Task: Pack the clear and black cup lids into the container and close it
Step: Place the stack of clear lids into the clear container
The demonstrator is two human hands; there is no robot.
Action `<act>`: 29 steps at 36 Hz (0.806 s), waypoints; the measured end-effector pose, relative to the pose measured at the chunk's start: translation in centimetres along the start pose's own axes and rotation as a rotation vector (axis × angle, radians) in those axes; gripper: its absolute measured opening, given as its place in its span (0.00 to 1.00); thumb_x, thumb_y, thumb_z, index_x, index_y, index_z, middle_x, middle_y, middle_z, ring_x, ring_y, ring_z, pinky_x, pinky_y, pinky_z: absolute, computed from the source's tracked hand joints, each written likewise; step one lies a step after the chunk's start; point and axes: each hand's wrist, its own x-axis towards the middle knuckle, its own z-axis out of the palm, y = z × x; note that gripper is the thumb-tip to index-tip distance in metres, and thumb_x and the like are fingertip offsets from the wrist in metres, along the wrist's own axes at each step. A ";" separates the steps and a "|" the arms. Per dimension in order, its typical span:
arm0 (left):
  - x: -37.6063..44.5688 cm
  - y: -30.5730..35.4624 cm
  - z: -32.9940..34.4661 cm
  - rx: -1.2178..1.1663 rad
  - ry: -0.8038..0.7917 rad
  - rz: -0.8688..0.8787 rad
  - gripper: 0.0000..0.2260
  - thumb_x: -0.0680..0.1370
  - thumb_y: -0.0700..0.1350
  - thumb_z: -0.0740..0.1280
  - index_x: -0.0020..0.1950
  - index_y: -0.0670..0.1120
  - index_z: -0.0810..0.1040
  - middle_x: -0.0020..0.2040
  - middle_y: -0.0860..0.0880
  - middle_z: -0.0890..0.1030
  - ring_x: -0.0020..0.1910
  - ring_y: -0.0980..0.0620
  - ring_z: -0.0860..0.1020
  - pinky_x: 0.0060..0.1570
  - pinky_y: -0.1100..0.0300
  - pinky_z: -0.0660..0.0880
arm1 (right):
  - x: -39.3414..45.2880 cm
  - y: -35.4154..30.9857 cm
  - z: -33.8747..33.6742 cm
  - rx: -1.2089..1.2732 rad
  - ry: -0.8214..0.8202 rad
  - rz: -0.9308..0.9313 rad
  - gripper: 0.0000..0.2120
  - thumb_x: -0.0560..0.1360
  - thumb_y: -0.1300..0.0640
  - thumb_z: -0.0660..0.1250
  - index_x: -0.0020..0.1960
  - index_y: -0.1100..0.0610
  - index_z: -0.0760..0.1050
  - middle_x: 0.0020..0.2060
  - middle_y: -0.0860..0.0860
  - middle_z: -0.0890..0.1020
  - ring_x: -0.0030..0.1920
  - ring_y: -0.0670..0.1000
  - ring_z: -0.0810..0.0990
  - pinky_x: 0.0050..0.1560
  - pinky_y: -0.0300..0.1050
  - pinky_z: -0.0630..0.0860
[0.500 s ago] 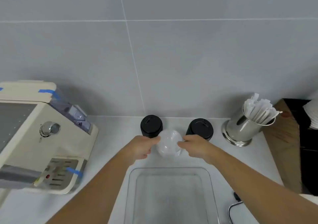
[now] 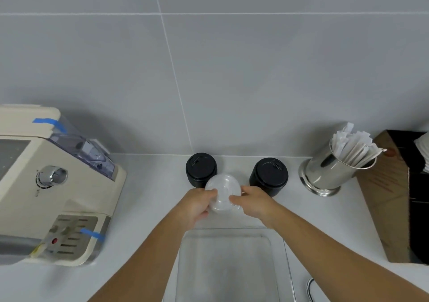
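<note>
- Head view: we are gripping the stack of clear lids [image 2: 223,195] at the centre of the frame, our left hand [image 2: 196,205] and right hand [image 2: 253,203] both clamped on its sides, fingers pressing from either side.
- We are holding it just above the far rim of the clear container [image 2: 228,232], which sits open at the lower centre and looks empty, so we judge the packing is only beginning.
- We are leaving two black lid stacks, one at [image 2: 201,169] and one at [image 2: 269,175], untouched on the counter [image 2: 148,208] behind the clear lids.
- We are not seeing the container's cover, so closing is still ahead.
</note>
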 end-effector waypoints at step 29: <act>-3.4 1.1 0.0 -0.219 -0.080 0.089 0.06 0.79 0.46 0.66 0.49 0.44 0.80 0.50 0.45 0.83 0.54 0.45 0.80 0.65 0.48 0.74 | -1.1 -0.3 -0.7 0.511 -0.039 0.045 0.20 0.68 0.57 0.77 0.58 0.57 0.79 0.56 0.54 0.84 0.56 0.53 0.82 0.54 0.48 0.79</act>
